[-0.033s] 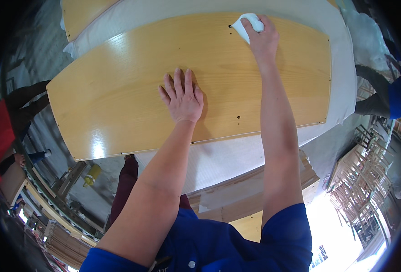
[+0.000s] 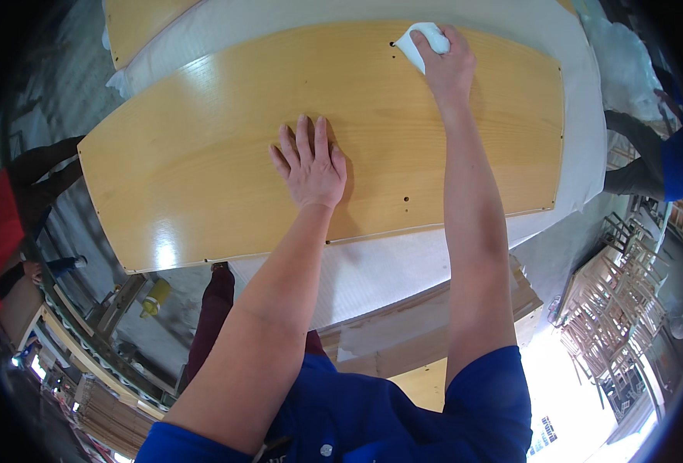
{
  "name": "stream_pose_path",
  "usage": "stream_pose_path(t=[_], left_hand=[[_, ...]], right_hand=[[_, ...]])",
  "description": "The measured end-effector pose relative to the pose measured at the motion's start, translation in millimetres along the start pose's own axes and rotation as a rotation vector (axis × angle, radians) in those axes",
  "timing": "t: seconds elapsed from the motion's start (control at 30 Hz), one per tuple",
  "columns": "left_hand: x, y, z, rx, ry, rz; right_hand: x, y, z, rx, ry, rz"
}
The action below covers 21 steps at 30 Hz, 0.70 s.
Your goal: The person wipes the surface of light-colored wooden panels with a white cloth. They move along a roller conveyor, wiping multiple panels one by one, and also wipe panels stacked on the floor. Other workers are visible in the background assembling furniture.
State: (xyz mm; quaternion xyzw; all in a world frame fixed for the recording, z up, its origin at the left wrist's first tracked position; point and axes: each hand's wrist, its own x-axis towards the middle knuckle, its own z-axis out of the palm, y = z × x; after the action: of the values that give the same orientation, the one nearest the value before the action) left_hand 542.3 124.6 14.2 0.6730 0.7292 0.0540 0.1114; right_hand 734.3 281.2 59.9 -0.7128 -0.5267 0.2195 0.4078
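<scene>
A large yellowish wooden panel (image 2: 225, 154) with a glossy face, a curved far edge and small dark holes lies in front of me. My left hand (image 2: 310, 166) rests flat on its middle, fingers spread, holding nothing. Farther off to the right, my right hand (image 2: 453, 65) grips a white cloth (image 2: 413, 52) and presses it on the panel near the far edge. The cloth's pointed corner lies beside two small holes. Part of the cloth is hidden under my fingers.
White foam sheeting (image 2: 372, 266) lies under the panel. Another wooden panel (image 2: 144, 27) is at the far left. People stand at the left, in red (image 2: 0, 231), and at the right, in blue (image 2: 677, 166). Stacked wooden frames (image 2: 615, 309) stand at the right, a yellow container (image 2: 154, 298) at the left.
</scene>
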Motion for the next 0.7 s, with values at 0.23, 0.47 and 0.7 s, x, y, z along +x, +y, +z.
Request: stream_pose_path(t=[0.23, 0.47, 0.7], left_hand=[[-0.1, -0.6, -0.7, -0.024, -0.020, 0.003], [-0.8, -1.6, 2.2, -0.024, -0.011, -0.009], [0.0, -0.1, 6.4, -0.003, 0.050, 0.008]], right_hand=[[1.7, 4.1, 4.1, -0.036, -0.016, -0.014], [-23.7, 3.1, -12.9, -0.082, -0.017, -0.032], [-72.4, 1.7, -43.5, -0.150, -0.058, -0.059]])
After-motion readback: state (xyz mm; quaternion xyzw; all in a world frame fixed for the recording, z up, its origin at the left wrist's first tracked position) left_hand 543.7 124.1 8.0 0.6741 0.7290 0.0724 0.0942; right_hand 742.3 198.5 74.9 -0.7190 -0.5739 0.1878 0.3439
